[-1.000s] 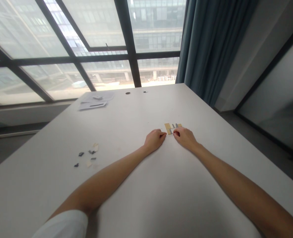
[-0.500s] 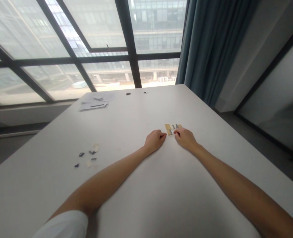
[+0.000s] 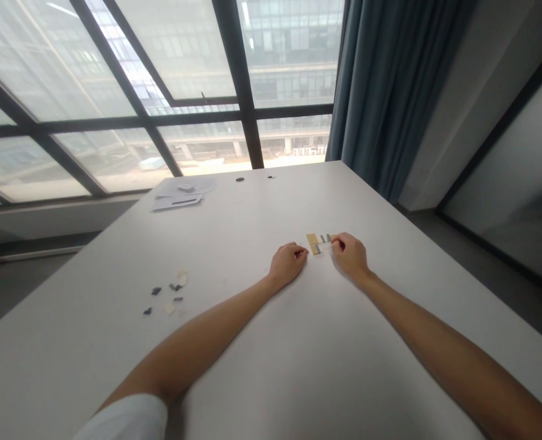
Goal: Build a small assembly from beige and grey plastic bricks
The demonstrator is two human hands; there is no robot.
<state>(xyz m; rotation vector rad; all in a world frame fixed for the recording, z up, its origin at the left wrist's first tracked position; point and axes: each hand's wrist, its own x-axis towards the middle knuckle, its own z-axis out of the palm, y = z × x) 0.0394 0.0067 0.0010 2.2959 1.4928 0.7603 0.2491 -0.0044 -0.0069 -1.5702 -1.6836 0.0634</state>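
Note:
Small flat yellow pieces (image 3: 311, 239), with grey and white ones among them, lie in a little group on the white table (image 3: 261, 342). Just left of the group rests my left hand (image 3: 289, 263), its thumb and fingertips pinched together; whatever they hold, if anything, is too small to make out. My right hand (image 3: 351, 255) is at the group's right edge with fingers curled and closed, covering part of it. What sits between those fingertips is hidden. A grey strip (image 3: 328, 238) shows close to the right fingers.
Loose dark pieces (image 3: 156, 291) and cream pieces (image 3: 183, 278) are scattered on the table left of my left forearm. Papers (image 3: 179, 198) lie at the far left corner. A dark round disc (image 3: 240, 179) is near the far edge, below the window. A blue curtain (image 3: 380, 91) hangs at right.
My right hand has shifted slightly right, uncovering a bit more of the pieces' lower right side. My left hand stays pinched in nearly the same place. The view has tilted slightly upward.

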